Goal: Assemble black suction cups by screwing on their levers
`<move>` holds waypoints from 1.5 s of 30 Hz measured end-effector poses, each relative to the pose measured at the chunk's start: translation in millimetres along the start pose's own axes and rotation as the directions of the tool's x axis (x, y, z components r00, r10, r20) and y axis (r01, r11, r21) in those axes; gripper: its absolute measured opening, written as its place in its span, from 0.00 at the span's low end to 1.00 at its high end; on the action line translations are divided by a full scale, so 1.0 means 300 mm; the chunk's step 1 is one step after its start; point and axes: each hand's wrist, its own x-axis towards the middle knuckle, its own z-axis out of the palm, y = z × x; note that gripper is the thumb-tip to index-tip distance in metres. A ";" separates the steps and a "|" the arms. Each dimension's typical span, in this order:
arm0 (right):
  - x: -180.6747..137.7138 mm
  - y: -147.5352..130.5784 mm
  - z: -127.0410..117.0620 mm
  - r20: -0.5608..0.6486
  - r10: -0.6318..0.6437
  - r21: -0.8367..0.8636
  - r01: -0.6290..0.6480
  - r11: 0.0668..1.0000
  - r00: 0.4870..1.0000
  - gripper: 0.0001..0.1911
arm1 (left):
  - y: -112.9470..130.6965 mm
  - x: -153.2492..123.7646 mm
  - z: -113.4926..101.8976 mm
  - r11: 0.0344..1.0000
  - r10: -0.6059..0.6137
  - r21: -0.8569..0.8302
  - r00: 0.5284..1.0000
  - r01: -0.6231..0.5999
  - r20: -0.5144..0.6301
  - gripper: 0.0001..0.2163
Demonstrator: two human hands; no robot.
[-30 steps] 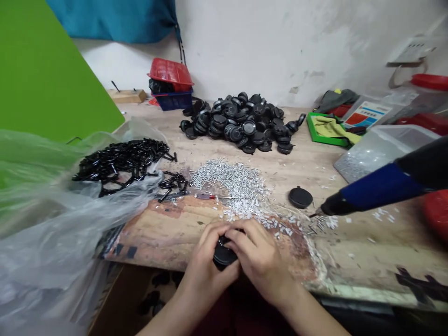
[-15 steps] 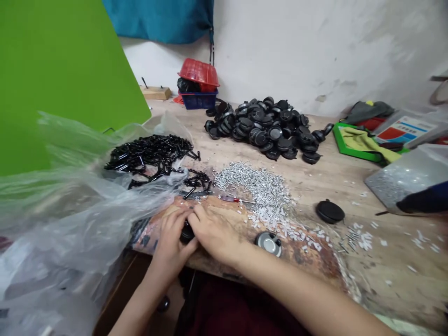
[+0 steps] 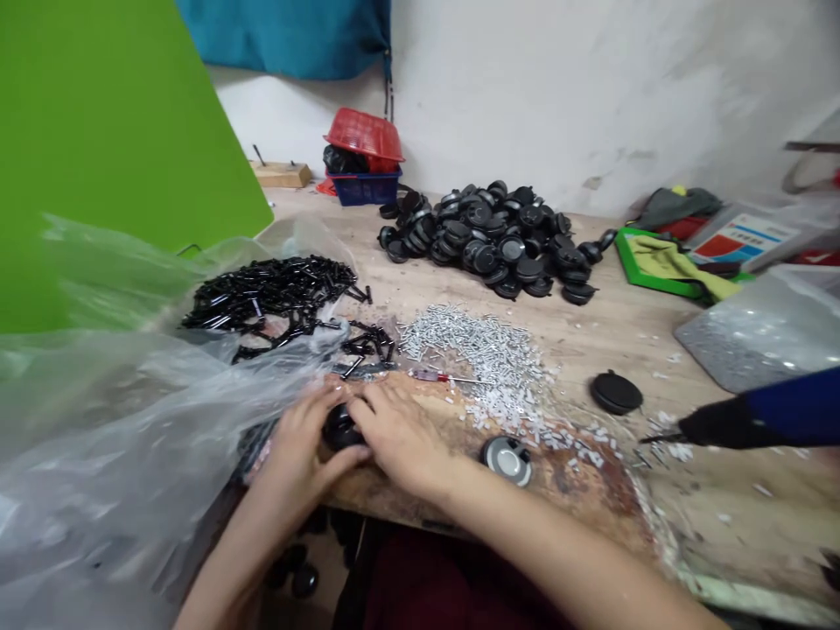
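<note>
Both my hands meet over a small round black part [image 3: 341,430] near the table's front edge. My left hand [image 3: 295,446] cups it from the left with fingers curled round it. My right hand [image 3: 394,433] presses on it from the right, fingers closed against it. A round part with a silver face [image 3: 507,457] lies on the table just right of my right hand. Loose black pins [image 3: 269,293] lie on clear plastic behind my hands, and a heap of small silver screws [image 3: 482,350] is spread beyond my right hand.
A pile of black round parts [image 3: 499,241] lies at the back. One black cap [image 3: 615,392] lies alone at right. A blue-and-black power screwdriver [image 3: 754,418] points in from the right. A clear plastic bag [image 3: 131,420] covers the left. A red basket [image 3: 363,136] stands at the back.
My hands moved from the front middle to the left with the black part. The silver-faced part now lies on the table. The screwdriver has come back into view at right.
</note>
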 end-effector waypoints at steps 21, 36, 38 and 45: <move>-0.277 0.417 -0.145 0.033 0.576 0.005 -0.577 0.817 0.817 0.08 | 0.186 0.469 0.200 0.749 -0.461 0.565 0.885 0.347 0.068 0.14; -0.314 0.429 -0.039 0.109 0.298 0.132 -0.311 0.941 0.948 0.07 | 0.173 0.421 0.208 0.824 -0.424 0.425 0.906 0.375 0.023 0.16; -0.318 0.427 -0.047 0.105 0.282 0.119 -0.294 0.948 0.954 0.07 | 0.184 0.410 0.202 0.852 -0.400 0.367 0.916 0.373 -0.001 0.17; -0.302 0.408 -0.069 0.105 0.300 0.076 -0.309 0.948 0.948 0.07 | 0.224 0.330 0.199 0.938 -0.327 -0.117 0.945 0.326 0.013 0.15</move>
